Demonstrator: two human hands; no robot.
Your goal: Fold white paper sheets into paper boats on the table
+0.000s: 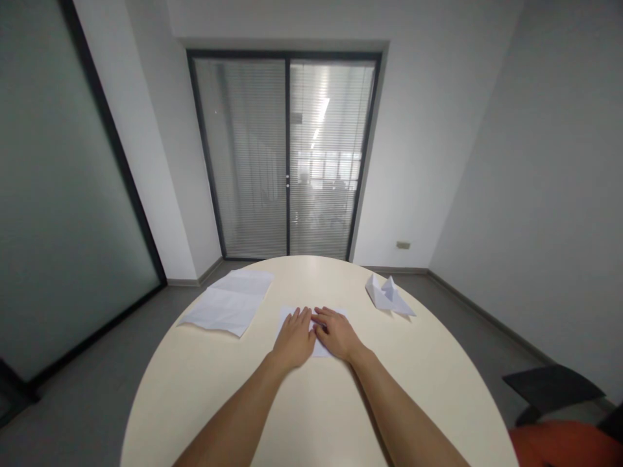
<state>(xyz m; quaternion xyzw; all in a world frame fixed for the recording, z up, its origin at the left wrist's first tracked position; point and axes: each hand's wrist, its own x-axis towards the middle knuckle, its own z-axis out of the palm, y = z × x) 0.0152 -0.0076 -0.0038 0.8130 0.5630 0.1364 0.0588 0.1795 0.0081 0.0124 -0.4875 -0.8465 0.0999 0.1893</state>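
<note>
A small white sheet of paper lies flat on the round table, partly covered by both hands. My left hand rests on its left part, palm down with the fingers stretched out and pointing away from me. My right hand lies on the right part, its fingers extended toward the left hand. The fingertips of the two hands almost meet near the sheet's middle. Any folds under the hands are hidden.
The pale round table carries a larger creased white sheet at the far left and a folded paper boat at the far right. A chair with a red seat stands at the lower right. Glass doors are behind.
</note>
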